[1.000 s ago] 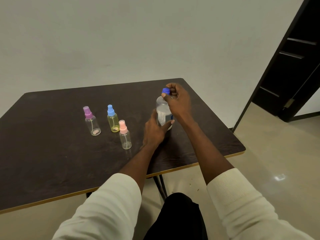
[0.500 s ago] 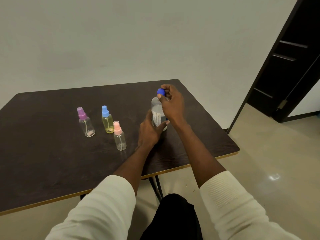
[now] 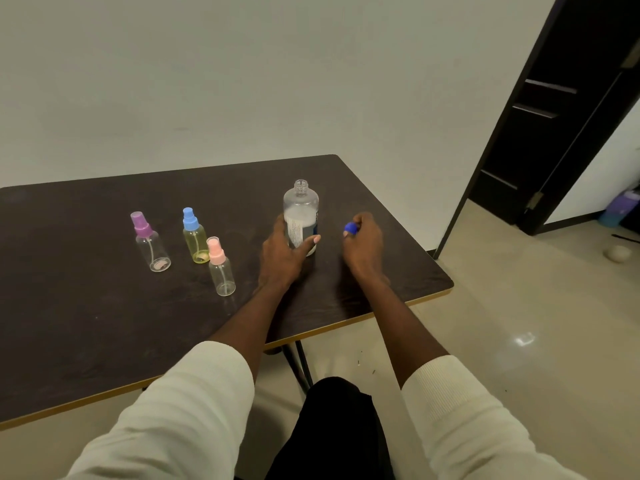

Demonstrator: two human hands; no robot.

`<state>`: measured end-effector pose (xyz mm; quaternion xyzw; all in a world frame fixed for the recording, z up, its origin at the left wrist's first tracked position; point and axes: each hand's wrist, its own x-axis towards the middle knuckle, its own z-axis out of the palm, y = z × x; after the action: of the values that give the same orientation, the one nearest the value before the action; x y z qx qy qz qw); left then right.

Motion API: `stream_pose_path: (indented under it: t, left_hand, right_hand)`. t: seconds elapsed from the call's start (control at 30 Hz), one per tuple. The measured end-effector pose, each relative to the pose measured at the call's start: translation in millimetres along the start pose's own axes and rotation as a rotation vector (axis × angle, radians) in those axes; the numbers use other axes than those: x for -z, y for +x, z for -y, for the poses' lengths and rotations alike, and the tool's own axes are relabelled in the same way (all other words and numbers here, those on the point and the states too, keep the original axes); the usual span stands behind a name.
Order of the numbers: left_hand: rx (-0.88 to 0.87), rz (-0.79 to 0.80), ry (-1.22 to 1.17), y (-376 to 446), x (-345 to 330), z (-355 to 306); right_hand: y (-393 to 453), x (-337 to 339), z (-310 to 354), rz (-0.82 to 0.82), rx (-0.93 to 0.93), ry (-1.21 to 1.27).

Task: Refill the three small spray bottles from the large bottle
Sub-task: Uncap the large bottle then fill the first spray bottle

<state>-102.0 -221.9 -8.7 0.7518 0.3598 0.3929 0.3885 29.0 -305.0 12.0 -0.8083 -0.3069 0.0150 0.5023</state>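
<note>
Head view, large bottle: the large clear plastic bottle (image 3: 300, 216) stands upright on the dark desk (image 3: 86, 306), neck uncapped; a knock could spill it.
Left hand (image 3: 282, 258): fingers wrapped around the bottle's lower body.
Right hand (image 3: 363, 244): fingers pinching the small blue screw cap (image 3: 349, 228) just right of the bottle; it could drop and roll off the near edge.
Small bottles: purple-topped clear spray bottle (image 3: 150, 242), blue-topped yellow spray bottle (image 3: 194, 237) and pink-topped clear spray bottle (image 3: 221, 266) stand left, tops on; narrow necks invite overflow.

Dark table (image 3: 104, 323) w/ pale edge, white wall (image 3: 242, 81), dark door (image 3: 554, 116).

Left hand (image 3: 282, 256) curled in a grip, right hand (image 3: 363, 242) closed, both forearms extended.
</note>
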Motion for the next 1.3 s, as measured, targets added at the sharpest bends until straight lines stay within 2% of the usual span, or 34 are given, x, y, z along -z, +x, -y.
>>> stream_pose_path:
  t: [0.2,0.47,0.63,0.73,0.9,0.97,1.13,1.2,1.3]
  left_hand:
    - [0.046,0.011,0.013,-1,-2,1]
    - [0.081,-0.008,0.087,-6,-2,-3]
    - [-0.099,-0.168,0.106,-25,2,-19]
    - [-0.186,-0.245,0.07,-36,8,-17]
    - [-0.389,-0.355,-0.034,-69,34,-14]
    - [-0.415,-0.394,-0.083,-80,48,-9]
    - [-0.228,-0.58,-0.229,-80,85,11]
    - [-0.157,-0.567,-0.244,-75,101,18]
    - [-0.092,-0.45,-0.254,-66,118,31]
  right_hand:
    - [-8,-3,-16,0.05,-0.06,-0.133]
    - [-15,2,-13,0.021,-0.028,-0.126]
    - [-25,4,-9,-0.151,0.184,-0.088]
    - [-37,4,-5,-0.187,0.243,-0.008]
    - [-68,-3,13,-0.028,0.277,0.17]
    - [-83,-11,23,0.061,0.295,0.237]
    - [-107,-41,46,0.316,0.235,0.331]
    - [-110,-55,52,0.423,0.179,0.351]
    - [-109,-70,60,0.568,0.132,0.356]
